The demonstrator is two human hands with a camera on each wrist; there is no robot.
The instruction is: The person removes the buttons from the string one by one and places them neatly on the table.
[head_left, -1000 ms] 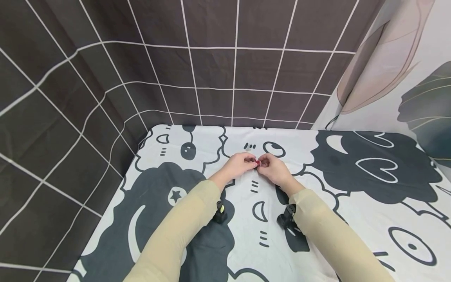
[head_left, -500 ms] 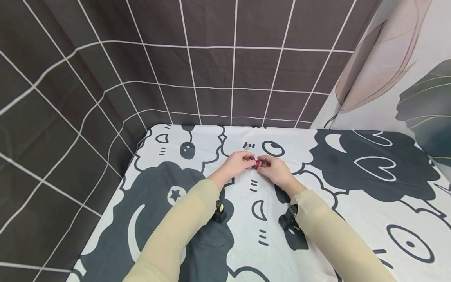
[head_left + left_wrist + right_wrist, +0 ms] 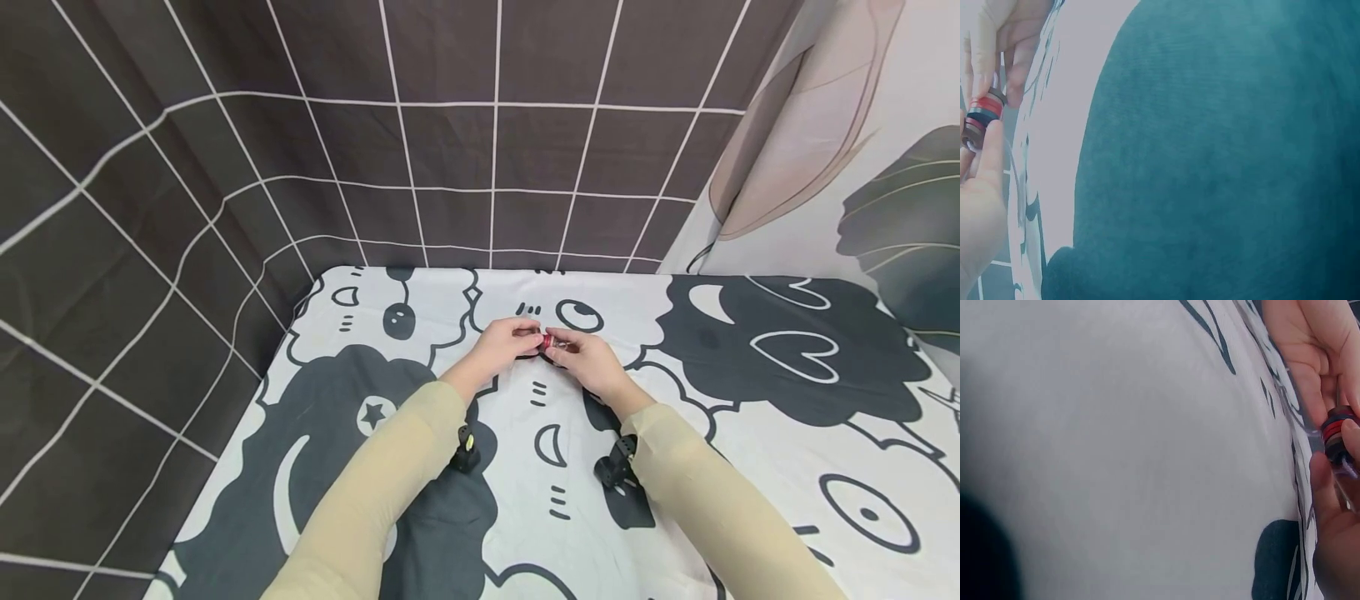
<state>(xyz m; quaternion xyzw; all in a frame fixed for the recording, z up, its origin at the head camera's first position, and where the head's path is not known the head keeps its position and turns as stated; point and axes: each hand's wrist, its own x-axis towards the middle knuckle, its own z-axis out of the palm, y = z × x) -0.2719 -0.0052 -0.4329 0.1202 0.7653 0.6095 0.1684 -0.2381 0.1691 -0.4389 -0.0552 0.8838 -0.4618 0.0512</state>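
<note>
Between my two hands is a small short cylinder of stacked red, black and brown bands (image 3: 547, 342), with a thin pale cord at its end. My left hand (image 3: 501, 346) pinches it from the left; its thumb lies along the bands in the left wrist view, where the banded cylinder (image 3: 986, 112) shows most clearly. My right hand (image 3: 592, 362) holds the opposite end between thumb and fingers. In the right wrist view the banded cylinder (image 3: 1338, 431) is partly hidden by a thumb. Both hands are close over the patterned cloth.
A white and dark grey cartoon-print cloth (image 3: 525, 517) covers the surface below. Dark grid-patterned fabric (image 3: 442, 142) rises behind and at the left, and a leaf-print curtain (image 3: 810, 167) hangs at the right. Black wrist cameras (image 3: 617, 462) sit under the sleeves.
Both hands have shifted slightly up and left with the banded cylinder. The right fingers have moved a little along it, and more of the red shows than a second ago.
</note>
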